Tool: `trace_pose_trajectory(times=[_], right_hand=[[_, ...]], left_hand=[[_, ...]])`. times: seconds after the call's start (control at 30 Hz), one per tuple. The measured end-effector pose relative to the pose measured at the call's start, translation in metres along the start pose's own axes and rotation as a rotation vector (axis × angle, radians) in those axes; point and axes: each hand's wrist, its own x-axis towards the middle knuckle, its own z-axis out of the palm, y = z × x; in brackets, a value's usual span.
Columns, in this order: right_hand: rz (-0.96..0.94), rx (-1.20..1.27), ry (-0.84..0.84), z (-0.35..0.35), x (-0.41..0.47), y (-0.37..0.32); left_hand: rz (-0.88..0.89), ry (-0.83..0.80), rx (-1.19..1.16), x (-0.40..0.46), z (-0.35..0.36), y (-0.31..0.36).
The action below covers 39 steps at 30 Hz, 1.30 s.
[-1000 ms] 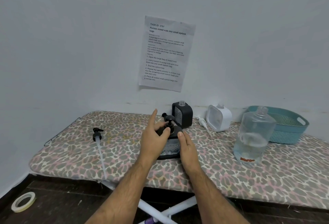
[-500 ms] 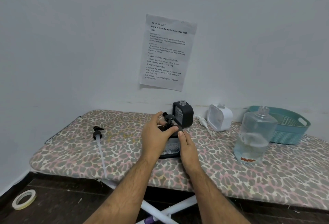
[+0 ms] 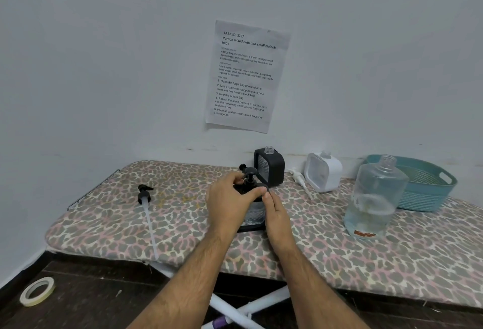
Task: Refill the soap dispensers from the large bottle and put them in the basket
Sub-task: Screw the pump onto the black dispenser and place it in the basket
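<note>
- Here the left hand (image 3: 230,199) curls over the top of a black soap dispenser (image 3: 252,220) standing near the middle of the ironing board (image 3: 183,226), thumb and fingers pinching the collar just under its black pump head (image 3: 249,172).
- The right hand (image 3: 278,217) presses against the dispenser's right side, thumb up by the shoulder; the far fingers are hidden behind the body, so how far they wrap cannot be told.
- The dispenser's clear ribbed front shows between the two hands, its base resting on the leopard-print cover.
- Just behind it, by the wall, a second black dispenser (image 3: 270,168) stands with its neck uncapped.
- To the right of that, a white dispenser (image 3: 324,172) stands, also without a pump; a white pump (image 3: 298,176) lies on the cover just left of it.
- A large clear bottle (image 3: 375,202), uncapped and holding liquid in its lower part, stands well to the right of the hands.
- Behind the bottle, at the far right, sits a teal basket (image 3: 428,193).
- To the left of the hands, well apart, a black pump with a long white tube (image 3: 147,208) lies on the cover.
- A printed sheet (image 3: 247,76) hangs on the wall, and a tape roll (image 3: 36,290) lies on the dark floor at the near left.
</note>
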Motion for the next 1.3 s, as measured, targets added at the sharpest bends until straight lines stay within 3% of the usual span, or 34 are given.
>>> trace_pose_trajectory(times=[0.13,0.47,0.97,1.1,1.3], right_hand=[[0.005,0.001,-0.005,-0.001,0.000,-0.002],[-0.004,0.006,-0.010,0.000,0.005,0.006],[0.024,0.066,-0.019,0.003,0.007,0.006],[-0.002,0.047,-0.028,0.003,0.006,0.004],[-0.026,0.032,-0.042,0.003,0.005,0.005]], left_hand=[[0.000,0.039,0.127,0.005,0.004,0.003],[0.064,0.000,0.143,0.012,0.006,-0.009],[0.147,-0.531,-0.035,0.045,-0.020,-0.014],[0.143,-0.471,0.006,0.036,-0.019,-0.011],[0.036,-0.133,0.069,0.016,-0.008,-0.009]])
